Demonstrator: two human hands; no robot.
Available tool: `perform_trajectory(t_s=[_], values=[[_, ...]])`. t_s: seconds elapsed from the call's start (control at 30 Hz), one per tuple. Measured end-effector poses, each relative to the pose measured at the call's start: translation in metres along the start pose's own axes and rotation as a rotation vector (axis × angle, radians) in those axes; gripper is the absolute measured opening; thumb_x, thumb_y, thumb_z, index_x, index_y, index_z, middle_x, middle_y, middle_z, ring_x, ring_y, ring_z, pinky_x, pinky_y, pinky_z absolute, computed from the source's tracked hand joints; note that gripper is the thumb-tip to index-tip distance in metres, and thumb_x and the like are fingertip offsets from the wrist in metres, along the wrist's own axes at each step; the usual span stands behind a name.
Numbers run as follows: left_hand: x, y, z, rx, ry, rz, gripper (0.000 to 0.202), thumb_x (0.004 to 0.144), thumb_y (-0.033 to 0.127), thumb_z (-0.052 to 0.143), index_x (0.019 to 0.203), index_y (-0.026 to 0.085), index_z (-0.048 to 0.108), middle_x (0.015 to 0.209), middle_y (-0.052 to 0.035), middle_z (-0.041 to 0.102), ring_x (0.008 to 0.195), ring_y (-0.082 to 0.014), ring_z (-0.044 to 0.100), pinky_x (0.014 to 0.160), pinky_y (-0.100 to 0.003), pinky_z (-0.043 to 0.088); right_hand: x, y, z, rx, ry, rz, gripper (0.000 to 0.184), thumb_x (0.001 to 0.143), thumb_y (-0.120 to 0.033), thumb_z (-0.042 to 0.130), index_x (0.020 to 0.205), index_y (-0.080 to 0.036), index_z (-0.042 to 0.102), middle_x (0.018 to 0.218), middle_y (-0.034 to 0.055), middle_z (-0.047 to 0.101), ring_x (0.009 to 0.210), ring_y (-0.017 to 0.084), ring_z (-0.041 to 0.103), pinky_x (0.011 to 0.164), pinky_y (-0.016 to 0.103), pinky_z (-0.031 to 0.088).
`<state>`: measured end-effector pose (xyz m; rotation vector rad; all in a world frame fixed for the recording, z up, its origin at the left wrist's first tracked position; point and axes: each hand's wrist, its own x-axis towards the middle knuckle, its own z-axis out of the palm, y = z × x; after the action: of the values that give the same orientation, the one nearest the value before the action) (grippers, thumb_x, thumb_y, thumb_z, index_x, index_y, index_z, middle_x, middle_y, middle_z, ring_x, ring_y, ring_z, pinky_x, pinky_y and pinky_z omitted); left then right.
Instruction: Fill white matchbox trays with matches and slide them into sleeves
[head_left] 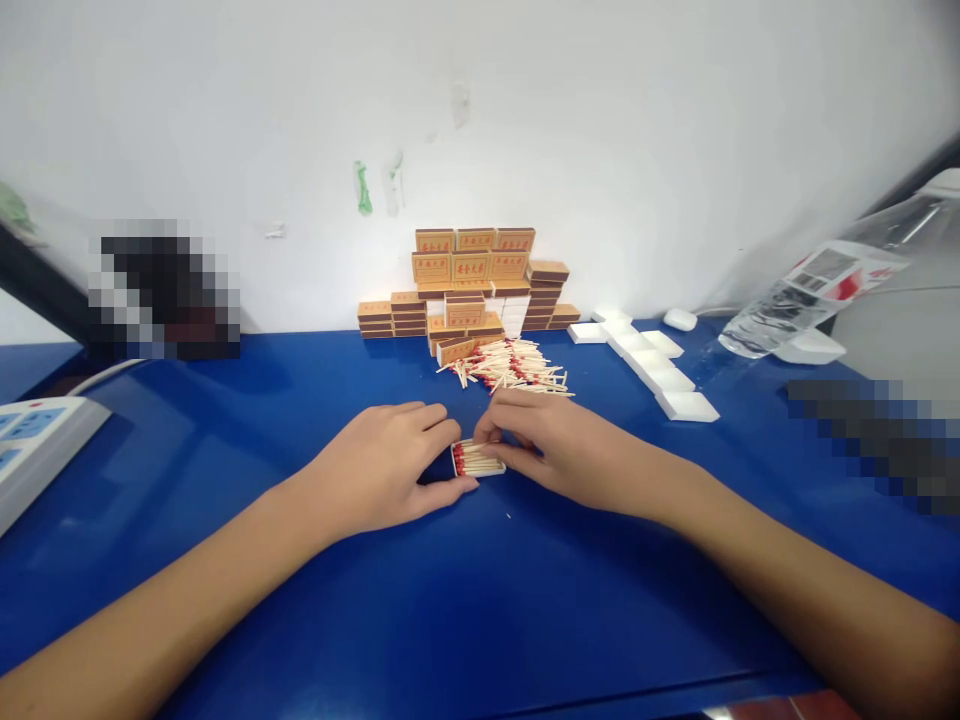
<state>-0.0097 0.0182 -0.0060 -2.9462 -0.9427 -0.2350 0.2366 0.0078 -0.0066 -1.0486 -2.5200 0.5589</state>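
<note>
A small white matchbox tray (478,459) full of red-tipped matches lies on the blue table (465,600) between my hands. My left hand (382,470) curls round the tray's left end, thumb under its near edge. My right hand (551,440) pinches the tray's right end with bent fingers. Just behind lies a loose heap of matches (517,366). Farther back, against the wall, stands a stack of orange matchboxes (469,285).
A row of white empty trays (649,365) runs back to the right. A clear plastic bottle (814,285) lies at the far right. A white power strip (37,430) sits at the left edge. Blurred dark patches sit at left and right.
</note>
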Motion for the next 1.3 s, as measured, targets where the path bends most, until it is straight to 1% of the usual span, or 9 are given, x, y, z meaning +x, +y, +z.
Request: perform_trajectory(t_s=[0.13, 0.3, 0.5, 0.67, 0.97, 1.07, 1.17, 1.23, 1.3], values=[[0.000, -0.001, 0.001, -0.001, 0.003, 0.004, 0.033, 0.102, 0.050, 0.062, 0.102, 0.017, 0.068, 0.091, -0.0036, 0.067, 0.083, -0.0221, 0.067, 0.071, -0.035, 0.049, 0.001, 0.001, 0.002, -0.032, 0.033, -0.015, 0.013, 0.104, -0.016, 0.056, 0.106, -0.020, 0.068, 0.105, 0.0061, 0.068, 0.088, 0.018, 0.065, 0.074, 0.030, 0.048], [-0.001, 0.000, 0.000, 0.004, -0.004, -0.002, 0.033, 0.101, 0.050, 0.063, 0.102, 0.017, 0.068, 0.092, -0.0035, 0.068, 0.085, -0.0226, 0.068, 0.072, -0.036, 0.049, 0.000, 0.005, -0.001, -0.056, 0.042, -0.026, 0.010, 0.104, -0.019, 0.060, 0.105, -0.019, 0.070, 0.104, 0.0059, 0.067, 0.086, 0.017, 0.063, 0.074, 0.030, 0.046], [-0.001, 0.001, -0.001, -0.006, -0.003, -0.003, 0.033, 0.101, 0.050, 0.063, 0.104, 0.017, 0.069, 0.092, -0.0029, 0.067, 0.084, -0.0230, 0.068, 0.070, -0.038, 0.050, -0.001, 0.003, -0.003, -0.089, 0.022, -0.003, 0.009, 0.101, -0.019, 0.063, 0.101, -0.019, 0.072, 0.098, 0.0053, 0.064, 0.084, 0.018, 0.061, 0.075, 0.031, 0.046], [0.000, 0.000, 0.000, -0.009, 0.004, 0.000, 0.031, 0.101, 0.048, 0.064, 0.102, 0.017, 0.068, 0.092, -0.0031, 0.068, 0.085, -0.0231, 0.068, 0.071, -0.037, 0.050, -0.001, -0.001, -0.001, -0.064, 0.008, 0.007, 0.009, 0.101, -0.017, 0.062, 0.100, -0.017, 0.071, 0.100, 0.0052, 0.065, 0.082, 0.016, 0.061, 0.073, 0.030, 0.045], [0.000, 0.000, 0.000, -0.017, -0.002, -0.013, 0.032, 0.101, 0.049, 0.064, 0.104, 0.018, 0.068, 0.093, -0.0027, 0.068, 0.085, -0.0229, 0.068, 0.071, -0.036, 0.049, -0.002, -0.001, -0.004, -0.123, 0.009, 0.023, 0.009, 0.101, -0.020, 0.063, 0.098, -0.018, 0.071, 0.098, 0.0049, 0.063, 0.081, 0.017, 0.059, 0.072, 0.031, 0.043], [0.000, 0.000, 0.000, -0.016, 0.000, -0.012, 0.032, 0.101, 0.050, 0.064, 0.104, 0.018, 0.069, 0.093, -0.0027, 0.068, 0.085, -0.0232, 0.069, 0.071, -0.036, 0.049, -0.003, -0.002, -0.008, -0.102, -0.008, 0.018, 0.009, 0.101, -0.020, 0.063, 0.098, -0.019, 0.072, 0.097, 0.0045, 0.063, 0.081, 0.017, 0.059, 0.072, 0.031, 0.043], [0.000, -0.001, 0.001, -0.016, 0.004, -0.014, 0.033, 0.101, 0.050, 0.063, 0.107, 0.018, 0.069, 0.093, -0.0021, 0.068, 0.086, -0.0234, 0.069, 0.072, -0.037, 0.049, -0.003, 0.003, -0.019, -0.116, 0.035, 0.010, 0.009, 0.100, -0.020, 0.064, 0.095, -0.019, 0.072, 0.094, 0.0039, 0.065, 0.081, 0.017, 0.059, 0.072, 0.031, 0.043], [0.001, 0.000, 0.001, -0.016, 0.005, -0.014, 0.033, 0.101, 0.050, 0.064, 0.107, 0.018, 0.069, 0.092, -0.0017, 0.068, 0.085, -0.0232, 0.068, 0.071, -0.037, 0.049, -0.004, 0.011, -0.026, -0.143, 0.060, 0.047, 0.007, 0.099, -0.022, 0.067, 0.093, -0.020, 0.071, 0.093, 0.0036, 0.066, 0.081, 0.017, 0.059, 0.072, 0.031, 0.043], [0.001, 0.001, 0.001, -0.017, 0.005, -0.017, 0.032, 0.101, 0.049, 0.064, 0.106, 0.019, 0.069, 0.092, -0.0016, 0.067, 0.084, -0.0227, 0.068, 0.070, -0.036, 0.048, -0.005, 0.019, -0.031, -0.155, 0.024, 0.112, 0.006, 0.096, -0.025, 0.071, 0.093, -0.020, 0.070, 0.093, 0.0036, 0.067, 0.081, 0.018, 0.059, 0.071, 0.031, 0.042]])
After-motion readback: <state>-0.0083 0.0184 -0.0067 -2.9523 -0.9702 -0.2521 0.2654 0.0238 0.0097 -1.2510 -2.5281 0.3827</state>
